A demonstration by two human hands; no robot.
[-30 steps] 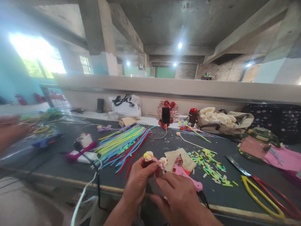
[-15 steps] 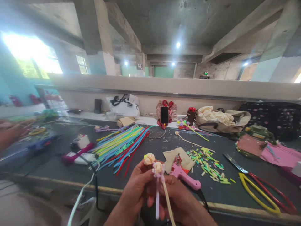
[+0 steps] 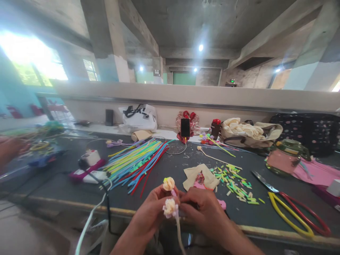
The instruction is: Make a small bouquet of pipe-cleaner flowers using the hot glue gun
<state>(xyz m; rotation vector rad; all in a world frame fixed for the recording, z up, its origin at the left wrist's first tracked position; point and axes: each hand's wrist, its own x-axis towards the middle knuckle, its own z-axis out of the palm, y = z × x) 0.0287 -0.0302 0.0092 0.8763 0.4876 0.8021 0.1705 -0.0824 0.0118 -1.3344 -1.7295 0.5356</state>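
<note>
My left hand (image 3: 152,209) is closed around pipe-cleaner flowers near the table's front edge. One cream flower (image 3: 168,183), with a yellow bit on its side, sticks up above its fingers. A second cream flower (image 3: 170,208) with a lilac fringe lies lower, over the left fingers, its beige stem (image 3: 179,232) hanging down. My right hand (image 3: 203,208) pinches at a small lilac piece (image 3: 174,193) between the two blooms; its fingertips are partly hidden. Behind the right hand, a pink glue gun (image 3: 199,184) is mostly covered.
Coloured pipe cleaners (image 3: 140,164) lie left of centre. Cut pieces (image 3: 236,182) are scattered right of a paper sheet (image 3: 188,175). Scissors (image 3: 278,193) lie at right. A phone (image 3: 185,127) stands at the back. Another person's hand (image 3: 12,150) is at far left.
The fringed flower has tipped lower and to the left. My right hand has risen and now covers most of the glue gun. The lilac strip that hung down no longer shows there.
</note>
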